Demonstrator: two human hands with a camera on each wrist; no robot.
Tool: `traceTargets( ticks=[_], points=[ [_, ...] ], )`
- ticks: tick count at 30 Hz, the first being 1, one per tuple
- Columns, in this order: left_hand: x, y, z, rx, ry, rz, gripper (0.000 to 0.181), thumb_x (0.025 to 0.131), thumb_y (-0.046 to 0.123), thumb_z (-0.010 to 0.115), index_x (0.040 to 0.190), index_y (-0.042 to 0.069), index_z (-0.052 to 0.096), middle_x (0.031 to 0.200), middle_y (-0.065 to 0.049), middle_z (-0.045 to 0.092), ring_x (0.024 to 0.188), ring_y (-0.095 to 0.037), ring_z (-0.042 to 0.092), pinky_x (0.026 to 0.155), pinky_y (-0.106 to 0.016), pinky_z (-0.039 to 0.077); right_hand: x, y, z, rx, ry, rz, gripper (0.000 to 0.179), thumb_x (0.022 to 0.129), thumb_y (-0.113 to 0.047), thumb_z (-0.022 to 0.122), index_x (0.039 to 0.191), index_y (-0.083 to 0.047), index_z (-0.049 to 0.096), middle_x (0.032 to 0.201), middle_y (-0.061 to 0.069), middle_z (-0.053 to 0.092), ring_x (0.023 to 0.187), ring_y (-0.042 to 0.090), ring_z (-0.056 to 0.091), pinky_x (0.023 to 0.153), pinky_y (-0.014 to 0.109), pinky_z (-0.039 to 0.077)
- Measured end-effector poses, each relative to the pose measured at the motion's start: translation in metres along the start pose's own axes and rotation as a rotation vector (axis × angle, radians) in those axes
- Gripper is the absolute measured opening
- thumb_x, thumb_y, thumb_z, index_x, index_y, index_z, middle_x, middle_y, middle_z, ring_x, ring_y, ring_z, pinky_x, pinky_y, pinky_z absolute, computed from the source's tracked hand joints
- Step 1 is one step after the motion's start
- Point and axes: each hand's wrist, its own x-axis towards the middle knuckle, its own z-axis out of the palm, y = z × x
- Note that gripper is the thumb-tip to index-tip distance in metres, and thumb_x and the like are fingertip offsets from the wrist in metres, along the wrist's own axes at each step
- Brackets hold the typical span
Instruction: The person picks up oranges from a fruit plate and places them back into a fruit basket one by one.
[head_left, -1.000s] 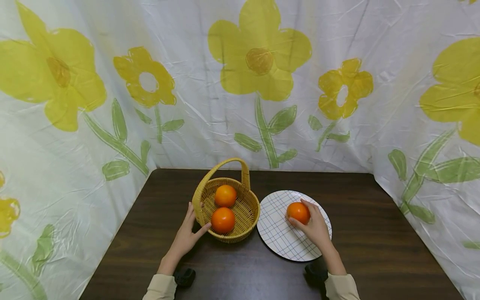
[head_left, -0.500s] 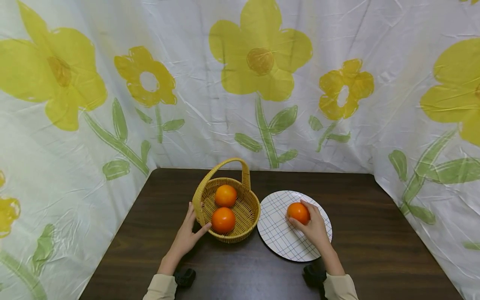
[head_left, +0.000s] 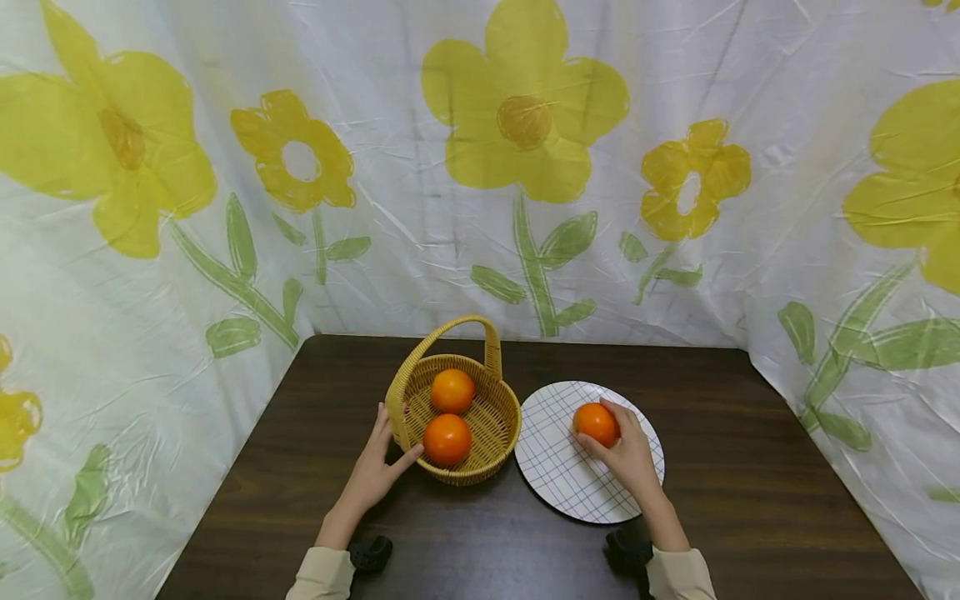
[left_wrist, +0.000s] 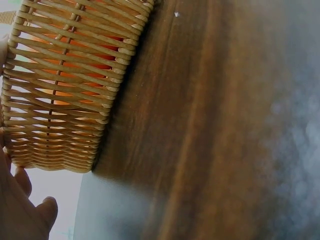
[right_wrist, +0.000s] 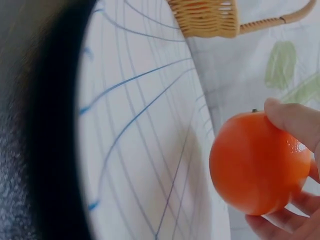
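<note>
My right hand [head_left: 630, 454] holds a glossy orange [head_left: 597, 425] between thumb and fingers over the round white plate [head_left: 551, 467] with blue grid lines. In the right wrist view the orange [right_wrist: 257, 165] shows a small dark stem; whether it touches the plate cannot be told. To the left stands a yellow wicker basket [head_left: 491, 433] with a tall handle, and two oranges [head_left: 452, 392] lie inside it. My left hand [head_left: 373, 471] grips the basket's left side, thumb at the front rim and a fingertip showing past the handle's foot.
Basket and plate stand side by side on a dark wooden table [head_left: 750, 483]. Behind and around it hangs a white curtain [head_left: 397, 275] with yellow flowers. A black wrist device [head_left: 370, 553] sits by the left sleeve, another [head_left: 628, 550] by the right.
The head view has shifted very slightly. Both hands, the basket and the oranges stay practically where they were.
</note>
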Motion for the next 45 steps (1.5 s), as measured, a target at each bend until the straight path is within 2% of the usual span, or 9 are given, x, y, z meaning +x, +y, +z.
traceTargets(
  ticks=[13,23,26,32,41,45],
  points=[
    [0.000,-0.001,0.001,-0.011,-0.003,-0.023,0.075,0.087,0.043,0.062,0.148,0.030,0.022,0.156,0.006,-0.005,0.143,-0.030,0.002,0.097,-0.070,0.023,0.007,-0.013,0.001,0.036,0.009,-0.044,0.070,0.069,-0.025,0.083,0.128,-0.004,0.052,0.124,0.017,0.051,0.106,0.036,0.054,0.084,0.052,0.047],
    [0.000,0.002,-0.001,0.020,-0.002,-0.017,0.075,0.086,0.044,0.062,0.149,0.028,0.022,0.157,-0.005,-0.002,0.141,-0.036,0.007,0.094,-0.072,0.026,0.013,-0.025,0.005,0.064,-0.006,-0.084,0.069,0.069,-0.024,0.083,0.127,-0.005,0.053,0.124,0.016,0.051,0.108,0.035,0.054,0.085,0.052,0.048],
    [0.000,0.001,-0.001,0.039,0.003,-0.020,0.076,0.086,0.046,0.062,0.148,0.029,0.023,0.157,-0.003,-0.001,0.142,-0.034,0.007,0.094,-0.071,0.027,0.015,-0.031,0.006,0.075,-0.017,-0.094,0.069,0.069,-0.024,0.083,0.128,-0.005,0.052,0.124,0.015,0.051,0.107,0.034,0.054,0.084,0.052,0.048],
    [0.000,0.000,-0.001,0.076,0.005,-0.029,0.075,0.086,0.049,0.060,0.148,0.030,0.023,0.156,0.009,-0.001,0.143,-0.028,0.005,0.096,-0.069,0.028,0.018,-0.040,0.009,0.093,-0.037,-0.114,0.067,0.070,-0.025,0.082,0.128,-0.008,0.053,0.123,0.013,0.052,0.104,0.033,0.056,0.082,0.051,0.049],
    [-0.001,0.002,-0.002,0.133,0.001,-0.027,0.075,0.086,0.052,0.058,0.149,0.031,0.021,0.156,0.009,0.000,0.143,-0.027,0.007,0.097,-0.065,0.030,0.024,-0.055,0.018,0.115,-0.047,-0.154,0.067,0.070,-0.028,0.082,0.129,-0.012,0.053,0.123,0.012,0.053,0.104,0.030,0.056,0.082,0.049,0.050],
    [-0.001,0.002,-0.002,0.137,-0.002,-0.030,0.074,0.086,0.052,0.058,0.147,0.040,0.017,0.156,0.008,-0.001,0.143,-0.028,0.008,0.098,-0.065,0.030,0.026,-0.063,0.021,0.118,-0.075,-0.158,0.068,0.071,-0.029,0.081,0.130,-0.015,0.052,0.125,0.011,0.051,0.104,0.030,0.056,0.081,0.049,0.051]
  ],
)
